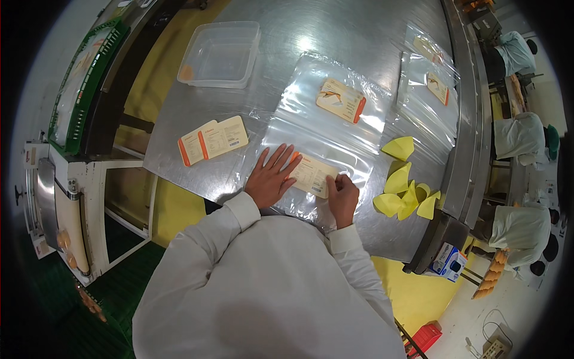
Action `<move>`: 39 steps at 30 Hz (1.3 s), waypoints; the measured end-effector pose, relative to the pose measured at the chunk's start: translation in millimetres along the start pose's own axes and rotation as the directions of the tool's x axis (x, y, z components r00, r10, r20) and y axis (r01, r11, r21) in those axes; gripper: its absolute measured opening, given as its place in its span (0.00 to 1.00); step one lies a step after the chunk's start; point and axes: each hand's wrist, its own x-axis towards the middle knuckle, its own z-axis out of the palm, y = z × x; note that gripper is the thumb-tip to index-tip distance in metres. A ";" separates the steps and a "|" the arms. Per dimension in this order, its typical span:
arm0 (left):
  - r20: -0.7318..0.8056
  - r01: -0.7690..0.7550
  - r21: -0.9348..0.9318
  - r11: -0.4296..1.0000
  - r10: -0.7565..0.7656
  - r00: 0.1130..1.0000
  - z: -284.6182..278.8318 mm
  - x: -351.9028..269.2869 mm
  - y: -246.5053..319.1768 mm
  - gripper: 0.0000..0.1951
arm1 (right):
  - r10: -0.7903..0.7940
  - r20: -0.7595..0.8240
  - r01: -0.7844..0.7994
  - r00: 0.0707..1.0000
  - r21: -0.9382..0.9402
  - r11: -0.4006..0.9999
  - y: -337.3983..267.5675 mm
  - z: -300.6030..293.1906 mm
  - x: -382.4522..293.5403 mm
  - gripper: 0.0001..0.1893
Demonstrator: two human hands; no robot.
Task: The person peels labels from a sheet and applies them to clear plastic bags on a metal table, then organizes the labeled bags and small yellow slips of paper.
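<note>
A cream and orange printed label (310, 175) lies on a clear plastic bag (309, 134) in front of me. My left hand (272, 177) rests flat, fingers spread, on the bag and the label's left end. With fingers curled, my right hand (342, 197) has its thumb and forefinger at the label's right edge. Farther up the same plastic is a label with a food picture (341, 101). Two overlapping printed labels (213, 140) lie on the bare metal to the left. Curled yellow paper pieces (397, 179), several of them, lie beyond my right hand.
The steel table (350, 31) also bears a clear plastic tub (219, 54) and labelled bags (426, 89) by its raised right edge. A green crate (85, 85) and a roller machine (71, 215) stand left. Several people in white (520, 134) work at right near a bread tray (491, 273).
</note>
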 end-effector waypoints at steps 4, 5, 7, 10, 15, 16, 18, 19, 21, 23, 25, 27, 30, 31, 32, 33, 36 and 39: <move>-0.020 -0.018 0.030 0.999 0.018 1.000 3.2 0.0 1.6 0.32 | 0.048 0.085 -0.013 0.995 -0.366 0.930 -30.5 -35.3 19.7 0.17; -0.020 -0.016 0.036 0.999 0.016 1.000 3.5 -1.7 1.5 0.32 | 0.051 0.084 -0.016 0.995 -0.377 0.926 -30.3 -41.1 23.0 0.18; -0.022 -0.020 0.035 0.999 0.021 1.000 3.6 0.4 2.2 0.33 | -0.246 0.072 0.256 0.967 -0.320 0.912 -15.3 -36.0 18.5 0.20; -0.014 -0.016 0.011 1.000 0.016 1.000 5.1 -0.5 1.5 0.34 | -0.531 0.279 0.599 0.800 -0.336 0.727 -14.2 -15.2 -5.9 0.34; -0.004 -0.001 -0.012 1.000 0.001 1.000 4.2 1.1 -2.2 0.37 | -0.373 0.229 0.434 0.899 -0.353 0.829 21.4 -37.1 -14.0 0.37; 0.021 -0.020 -0.079 0.997 0.022 1.000 1.4 0.2 -5.4 0.37 | -0.371 0.240 0.435 0.897 -0.339 0.834 24.8 -42.3 -14.2 0.37; 0.068 -0.054 -0.213 0.976 0.070 0.995 -9.0 -3.3 -16.5 0.39 | -0.388 0.255 0.455 0.886 -0.311 0.835 32.2 -47.3 -14.6 0.41; 0.119 -0.085 -0.169 0.982 0.106 0.987 -17.0 -6.8 -23.9 0.39 | -0.362 0.253 0.427 0.897 -0.288 0.857 32.2 -48.3 -14.4 0.39; 0.222 -0.144 -0.080 0.986 0.159 0.962 -32.6 -17.5 -38.9 0.39 | -0.316 0.255 0.376 0.914 -0.237 0.896 29.2 -48.3 -14.3 0.34; 0.218 -0.144 -0.081 0.986 0.159 0.963 -35.6 -20.3 -43.5 0.32 | -0.348 0.222 0.394 0.911 -0.213 0.894 42.0 -44.9 -13.2 0.29; 0.168 -0.177 -0.031 0.984 0.179 0.969 -29.5 -21.3 -47.7 0.28 | -0.380 0.246 0.428 0.891 -0.181 0.885 40.1 -49.5 -11.3 0.26; 0.119 -0.199 -0.003 0.980 0.198 0.973 -23.8 -19.2 -50.5 0.25 | -0.397 0.315 0.457 0.862 -0.146 0.877 37.9 -60.3 -11.9 0.24; 0.083 -0.202 -0.012 0.979 0.203 0.976 -24.2 -18.5 -51.3 0.21 | -0.420 0.319 0.479 0.850 -0.135 0.867 39.9 -61.1 -9.0 0.24; 0.075 -0.196 -0.023 0.980 0.198 0.977 -26.4 -17.7 -50.3 0.20 | -0.430 0.316 0.489 0.846 -0.138 0.861 39.5 -61.2 -8.4 0.22; 0.089 -0.179 -0.068 0.981 0.185 0.979 -28.9 -15.1 -50.5 0.19 | -0.430 0.304 0.491 0.850 -0.163 0.856 40.3 -60.1 -7.1 0.20; 0.103 -0.155 -0.111 0.982 0.166 0.981 -33.2 -12.3 -51.6 0.17 | -0.433 0.297 0.496 0.851 -0.185 0.848 40.3 -57.2 -5.6 0.18; 0.046 -0.118 -0.323 0.939 0.140 0.989 -46.5 -0.4 -46.6 0.15 | -0.434 0.262 0.494 0.862 -0.238 0.836 37.3 -54.3 -3.6 0.12; -0.164 -0.054 -0.461 0.886 -0.025 0.986 -56.8 2.8 -64.6 0.20 | -0.496 0.274 0.562 0.824 -0.287 0.776 22.0 -65.1 0.2 0.09</move>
